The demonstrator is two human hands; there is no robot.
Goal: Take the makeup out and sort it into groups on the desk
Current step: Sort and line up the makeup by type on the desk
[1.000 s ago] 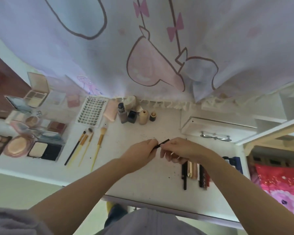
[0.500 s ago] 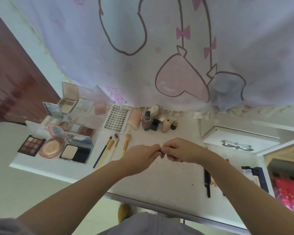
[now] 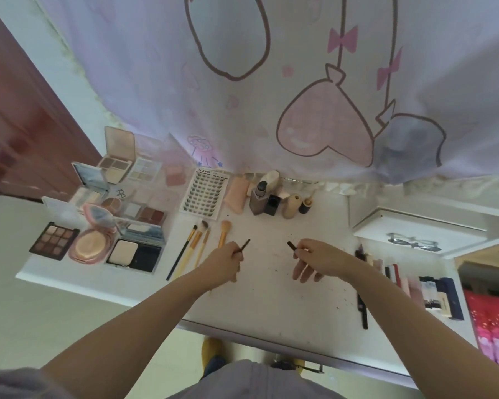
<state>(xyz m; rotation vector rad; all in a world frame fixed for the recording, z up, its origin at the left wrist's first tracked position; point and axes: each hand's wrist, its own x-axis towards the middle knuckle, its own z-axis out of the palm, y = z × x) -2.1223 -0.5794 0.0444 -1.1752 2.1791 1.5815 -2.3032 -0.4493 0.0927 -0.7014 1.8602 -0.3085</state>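
Bare forearms; grey garment (image 3: pixel 251 381), yellow footwear (image 3: pixel 211 351), perhaps slippers.

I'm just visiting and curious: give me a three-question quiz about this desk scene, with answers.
1. True or false: each hand holds a thin dark piece.
2. What lies nearest the left hand: A brushes, B glasses, C bottles?
3. Fill in: the round pink compact is ____ (open/closed).

Key: 1 true, left piece, right hand with right piece. 2 A, brushes. 3 open.

A pale curtain (image 3: pixel 271 82) with pink hearts hangs behind; a brown door (image 3: pixel 20 125) stands left.
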